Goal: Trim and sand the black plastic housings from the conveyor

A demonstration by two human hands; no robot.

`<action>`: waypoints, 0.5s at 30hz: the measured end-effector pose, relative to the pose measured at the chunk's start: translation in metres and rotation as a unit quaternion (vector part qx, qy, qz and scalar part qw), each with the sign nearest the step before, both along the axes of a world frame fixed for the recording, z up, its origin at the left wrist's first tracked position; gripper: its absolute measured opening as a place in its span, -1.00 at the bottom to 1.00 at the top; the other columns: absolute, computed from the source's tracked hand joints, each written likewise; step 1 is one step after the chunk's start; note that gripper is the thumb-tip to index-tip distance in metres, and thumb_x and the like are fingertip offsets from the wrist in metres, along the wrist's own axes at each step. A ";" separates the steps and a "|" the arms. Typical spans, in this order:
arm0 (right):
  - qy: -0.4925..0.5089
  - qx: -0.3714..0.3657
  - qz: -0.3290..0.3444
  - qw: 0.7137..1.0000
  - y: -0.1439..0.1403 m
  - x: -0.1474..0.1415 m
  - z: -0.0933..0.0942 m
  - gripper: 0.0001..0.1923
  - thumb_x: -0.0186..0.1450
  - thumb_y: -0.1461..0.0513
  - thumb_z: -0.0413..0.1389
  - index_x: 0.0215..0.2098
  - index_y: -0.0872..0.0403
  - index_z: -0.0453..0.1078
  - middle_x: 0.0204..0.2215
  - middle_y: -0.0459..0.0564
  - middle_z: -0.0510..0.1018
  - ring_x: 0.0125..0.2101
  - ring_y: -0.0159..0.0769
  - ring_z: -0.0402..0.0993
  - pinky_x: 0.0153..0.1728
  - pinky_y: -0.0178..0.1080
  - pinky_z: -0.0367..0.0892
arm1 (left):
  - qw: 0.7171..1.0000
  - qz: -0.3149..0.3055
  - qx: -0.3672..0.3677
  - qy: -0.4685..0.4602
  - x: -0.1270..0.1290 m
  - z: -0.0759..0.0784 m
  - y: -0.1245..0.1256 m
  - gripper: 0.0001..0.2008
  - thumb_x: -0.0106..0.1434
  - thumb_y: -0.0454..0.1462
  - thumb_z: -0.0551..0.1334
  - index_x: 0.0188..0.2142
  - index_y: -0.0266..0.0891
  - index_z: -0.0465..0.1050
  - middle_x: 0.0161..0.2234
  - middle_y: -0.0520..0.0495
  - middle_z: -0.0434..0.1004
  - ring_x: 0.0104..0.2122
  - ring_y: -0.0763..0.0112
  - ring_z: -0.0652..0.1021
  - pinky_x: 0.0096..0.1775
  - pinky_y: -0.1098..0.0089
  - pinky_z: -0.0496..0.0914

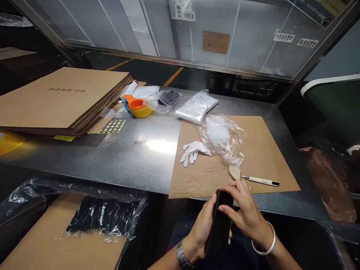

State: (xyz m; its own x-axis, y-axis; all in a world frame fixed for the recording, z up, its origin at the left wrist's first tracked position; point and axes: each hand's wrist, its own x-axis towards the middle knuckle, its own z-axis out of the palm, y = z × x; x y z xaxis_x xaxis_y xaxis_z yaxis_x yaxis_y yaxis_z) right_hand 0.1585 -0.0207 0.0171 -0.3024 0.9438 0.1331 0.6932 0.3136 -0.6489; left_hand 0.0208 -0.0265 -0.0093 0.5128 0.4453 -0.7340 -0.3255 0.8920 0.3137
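Note:
A flat black rectangular piece (pixel 219 228) is held in front of my body, just off the table's near edge; its exact kind I cannot make out. Wrapped along its left side, my left hand (pixel 201 227) grips it. My right hand (pixel 243 210) pinches its upper end between thumb and fingers. Just beyond my right hand lie a beige wedge-shaped pad (pixel 234 172) and a pen-like tool marked A26 (pixel 261 181). Farther off on the cardboard sheet (pixel 261 150) are a white glove (pixel 194 152) and a crumpled clear plastic bag (pixel 222 135).
Flat cardboard sheets (pixel 62 97) are stacked at the left of the metal table (pixel 132 157). Orange and yellow tape rolls (pixel 139 108), a sticker sheet (pixel 112 126) and a silvery plastic packet (pixel 195 107) lie around. Below left, a plastic-lined box holds dark wrapped pieces (pixel 104 215).

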 end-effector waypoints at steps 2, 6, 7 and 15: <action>0.011 0.000 0.001 1.000 0.007 0.007 0.000 -0.68 0.22 0.19 0.13 -0.05 0.06 0.32 -0.25 0.04 0.37 -0.20 -0.17 0.23 -0.22 -0.12 0.16 | 1.000 -0.014 -0.009 -0.002 0.000 0.002 -0.002 -0.38 0.20 0.13 -0.08 -0.37 -0.39 0.43 -0.65 -0.09 0.44 -0.75 0.43 0.43 -0.71 0.47 0.31; 0.041 -0.018 0.034 0.998 0.017 0.015 0.000 -0.87 0.25 0.20 0.11 -0.24 0.01 0.45 -0.37 -0.04 0.47 -0.31 -0.25 0.29 -0.26 -0.16 0.16 | 0.999 -0.041 -0.004 -0.010 0.000 0.007 -0.002 -0.40 0.24 0.09 -0.11 -0.43 -0.38 0.42 -0.62 -0.07 0.43 -0.75 0.47 0.43 -0.72 0.50 0.33; 0.047 -0.020 0.038 0.998 0.019 0.016 0.001 -0.88 0.25 0.21 0.11 -0.27 0.00 0.47 -0.40 -0.06 0.48 -0.33 -0.27 0.30 -0.27 -0.17 0.15 | 0.999 -0.047 -0.004 -0.010 0.000 0.007 -0.002 -0.39 0.24 0.09 -0.13 -0.44 -0.38 0.42 -0.62 -0.07 0.43 -0.76 0.48 0.43 -0.73 0.50 0.33; 0.053 -0.033 0.061 0.996 0.018 0.018 0.006 -0.87 0.24 0.21 0.12 -0.27 0.05 0.47 -0.42 -0.05 0.49 -0.33 -0.29 0.32 -0.29 -0.21 0.19 | 0.997 -0.062 -0.030 -0.029 0.000 0.006 -0.002 -0.35 0.24 0.10 -0.14 -0.52 -0.41 0.43 -0.64 -0.08 0.41 -0.76 0.47 0.44 -0.72 0.49 0.35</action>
State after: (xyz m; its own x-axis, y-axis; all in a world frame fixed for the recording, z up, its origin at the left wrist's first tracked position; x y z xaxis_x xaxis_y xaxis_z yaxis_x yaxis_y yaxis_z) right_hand 0.1766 -0.0030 0.0230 -0.4039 0.9083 0.1088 0.5792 0.3460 -0.7381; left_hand 0.0209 -0.0282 -0.0034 0.6027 0.3325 -0.7254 -0.2281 0.9429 0.2427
